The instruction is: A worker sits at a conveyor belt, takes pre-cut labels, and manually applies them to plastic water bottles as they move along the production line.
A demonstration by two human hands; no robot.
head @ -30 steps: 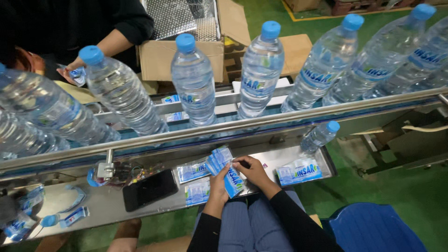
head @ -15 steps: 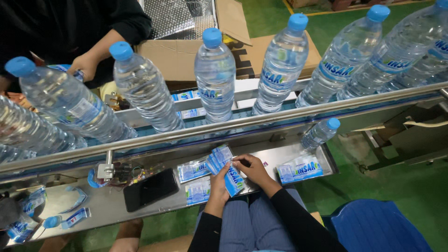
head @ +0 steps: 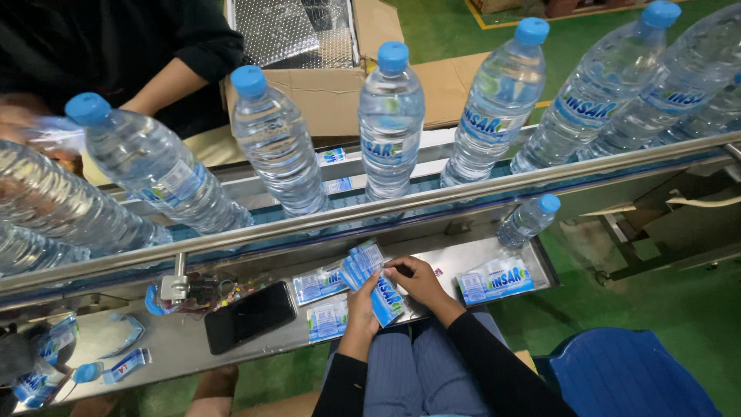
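Note:
My left hand (head: 360, 306) holds a fanned stack of blue and white bottle labels (head: 369, 266) over the steel shelf (head: 185, 344). My right hand (head: 417, 279) rests on the same stack, its fingers curled and pinching at the top label. Both hands are just above my lap, below the conveyor rail (head: 432, 202). On the conveyor above stands a row of clear water bottles with blue caps, among them one straight ahead (head: 391, 123).
More label bundles (head: 494, 279) (head: 327, 318), a black phone (head: 248, 316) and a small bottle (head: 528, 220) lie on the shelf. Across the conveyor a person in black (head: 116, 54) handles a bottle beside an open cardboard box (head: 324, 85). A blue chair (head: 629, 378) is at my right.
The bottles have travelled to the right along the conveyor. My hands stay at the label stack, barely moved. The other person's hand has shifted left.

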